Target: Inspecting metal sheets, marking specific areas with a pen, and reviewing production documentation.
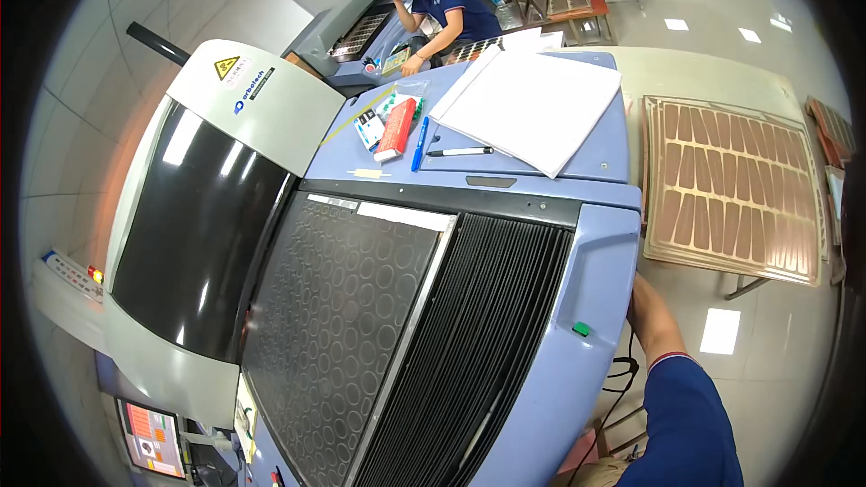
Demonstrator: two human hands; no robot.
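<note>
My right hand is at the right side of a large blue and white machine. Its fingers are hidden behind the machine's edge, so I cannot tell whether they grip anything. The dark blue sleeve of that arm comes up from the lower right. My left hand is out of view. Near the right hand, a small green button sits on the machine's front panel. The machine bed has a black mat with round studs beside black pleated bellows.
On the machine's top lie white papers, a red and white box, a blue pen and a black marker. Patterned copper-coloured panels rest at right. A co-worker sits behind. A monitor stands lower left.
</note>
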